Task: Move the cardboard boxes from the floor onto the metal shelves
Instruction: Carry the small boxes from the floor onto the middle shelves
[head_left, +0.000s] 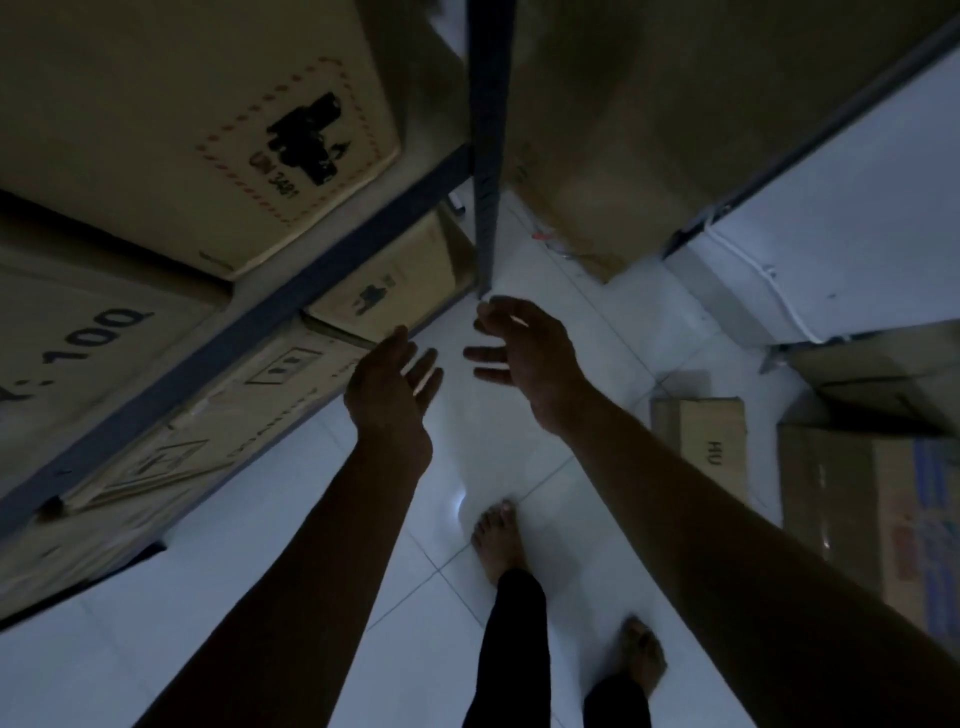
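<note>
Both of your hands are empty: the left hand (389, 387) and the right hand (524, 358) reach out in front of you with fingers loose and spread, palms turned towards each other, holding nothing. They hover over bare floor (260, 597) just off the foot of the shelf upright (485, 156), so I judge you are between boxes.

The cardboard boxes (810, 483) left to move lie along the right edge of the floor: a flat box (701, 441) marked HU, a bigger printed carton (893, 525) just beside it, and an opened box (872, 379) behind them near the wall (857, 208). Turn to those, squat rather than stoop, and take a box by two opposite bottom edges. The flaps look loose and would likely give if you lifted by them.

The metal shelves (249, 332) on your left look packed, with shelved boxes (208, 130) on the upper level and more below, so pick a gap before you lift.

Underfoot is pale, glossy tile, and your bare feet (498, 540) stand on it. The room is very dim, and a white cable (779, 296) runs down the wall at right.
</note>
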